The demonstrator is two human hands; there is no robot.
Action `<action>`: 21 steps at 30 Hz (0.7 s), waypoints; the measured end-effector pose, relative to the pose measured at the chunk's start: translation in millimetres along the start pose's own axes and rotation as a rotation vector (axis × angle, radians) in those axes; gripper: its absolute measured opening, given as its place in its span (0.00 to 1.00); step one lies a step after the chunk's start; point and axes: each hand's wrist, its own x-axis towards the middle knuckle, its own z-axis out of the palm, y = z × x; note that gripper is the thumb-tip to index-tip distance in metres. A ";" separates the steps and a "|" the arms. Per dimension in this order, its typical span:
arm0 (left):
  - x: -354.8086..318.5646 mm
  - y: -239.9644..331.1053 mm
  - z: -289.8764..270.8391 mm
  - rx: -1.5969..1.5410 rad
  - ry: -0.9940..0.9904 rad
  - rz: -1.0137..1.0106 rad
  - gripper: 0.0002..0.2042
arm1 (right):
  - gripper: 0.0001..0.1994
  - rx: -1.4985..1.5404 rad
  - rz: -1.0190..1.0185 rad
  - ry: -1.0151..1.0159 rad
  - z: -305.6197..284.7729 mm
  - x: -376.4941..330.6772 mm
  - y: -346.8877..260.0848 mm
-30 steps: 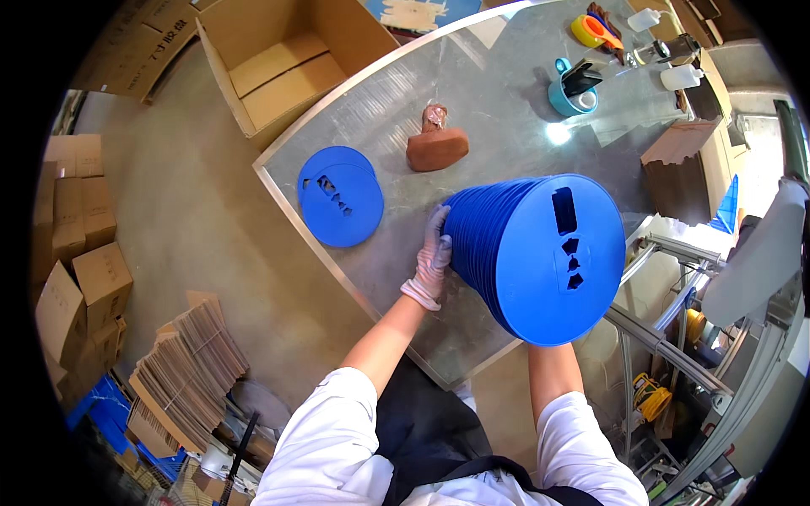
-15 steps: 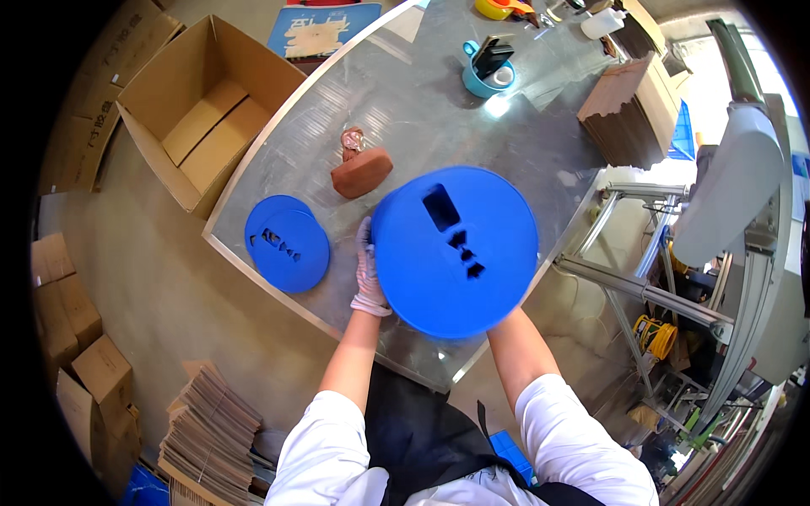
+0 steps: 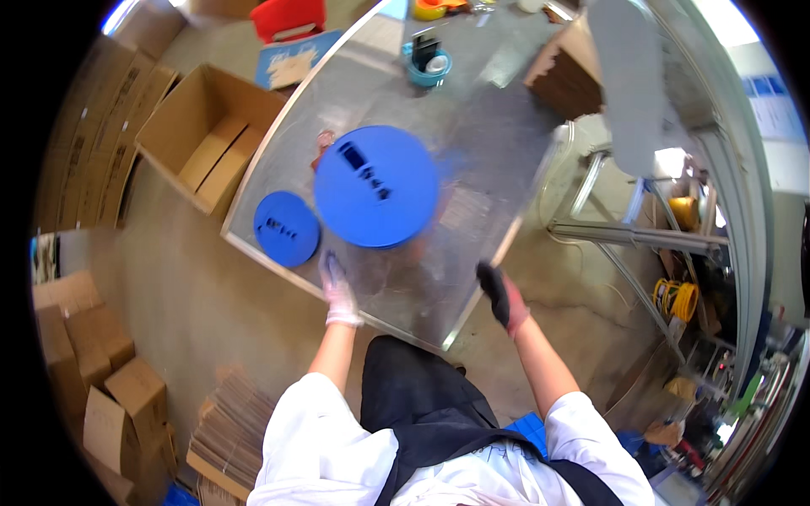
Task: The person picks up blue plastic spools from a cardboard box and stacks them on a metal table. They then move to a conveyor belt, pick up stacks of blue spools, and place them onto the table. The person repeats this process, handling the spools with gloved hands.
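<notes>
The blue round plastic disc stack (image 3: 395,179) stands on your grey metal desk (image 3: 481,126), hiding part of a reddish-brown lump (image 3: 321,145); flat blue discs (image 3: 294,244) lie left. Your white-gloved left hand (image 3: 337,291), fingers extended, grips nothing. Your blurred right hand (image 3: 504,299), by the desk's edge, seems empty; finger spread unclear. Around: a turquoise cup (image 3: 430,79), an open brown cardboard box (image 3: 173,152), a silver metal frame (image 3: 641,234) rightward.

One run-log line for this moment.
blue disc stack: on table | left hand: open, apart from stack | right hand: apart, by table edge
</notes>
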 end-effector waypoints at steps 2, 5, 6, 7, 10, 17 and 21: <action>-39.5 -32.8 -8.7 0.054 -0.138 -0.219 0.29 | 0.24 -0.325 0.200 0.009 -50.2 -83.3 33.3; -120.7 -52.2 -3.2 0.145 -0.315 -0.463 0.27 | 0.27 -0.881 0.464 -0.028 -119.3 -202.5 80.8; -146.2 -60.8 3.5 0.162 -0.357 -0.503 0.22 | 0.27 -0.986 0.599 -0.066 -142.0 -230.6 88.9; -159.4 -85.2 5.2 0.287 -0.396 -0.432 0.17 | 0.28 -0.990 0.632 -0.050 -164.3 -258.0 96.3; -249.7 -74.7 47.0 0.372 -0.633 -0.532 0.10 | 0.28 -0.778 0.635 0.093 -230.0 -352.0 148.6; -431.6 -86.0 220.7 0.629 -1.060 -0.285 0.18 | 0.26 -0.127 0.501 0.620 -279.8 -559.1 311.9; -594.5 -53.3 331.7 0.585 -1.549 0.012 0.13 | 0.24 -0.306 0.487 0.601 -297.1 -649.6 409.1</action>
